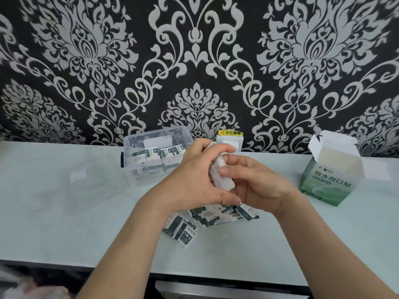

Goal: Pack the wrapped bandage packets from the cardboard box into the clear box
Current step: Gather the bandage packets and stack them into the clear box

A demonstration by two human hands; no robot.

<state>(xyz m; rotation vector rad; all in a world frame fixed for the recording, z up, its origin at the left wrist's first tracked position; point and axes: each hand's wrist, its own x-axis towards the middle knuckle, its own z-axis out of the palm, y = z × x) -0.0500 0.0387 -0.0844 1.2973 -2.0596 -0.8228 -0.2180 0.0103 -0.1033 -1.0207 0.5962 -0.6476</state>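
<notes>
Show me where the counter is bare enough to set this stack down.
Bare: the pale counter at the front right, in front of the green cardboard box, and front left toward the edge. Crowded: the middle, where loose wrapped packets lie before the clear plastic box.

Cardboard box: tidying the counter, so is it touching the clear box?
Apart. The head view shows a wide stretch of bare counter between the cardboard box and the clear box.
</notes>
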